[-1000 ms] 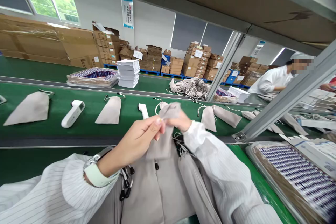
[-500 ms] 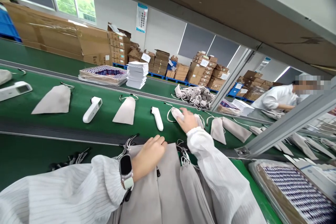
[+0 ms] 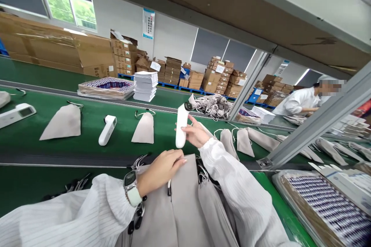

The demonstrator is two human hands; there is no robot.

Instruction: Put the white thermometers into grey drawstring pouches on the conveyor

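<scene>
Fingers of the right hand wrap around a white thermometer, gripping it near its lower end and holding it upright above the green belt, its dark tip uppermost. Just below and nearer the body, the left hand rests loosely curled, fingertips down, on a stack of grey cloth pouches lying on the worktop; it clasps nothing that I can see. A watch sits on that wrist. Out past the left hand on the belt lie a flat pouch, then another thermometer, then a further pouch. To the right of the raised hand lie more pouches, and beyond it a heap of them. Far off to the right, another person in white bends over the line.
</scene>
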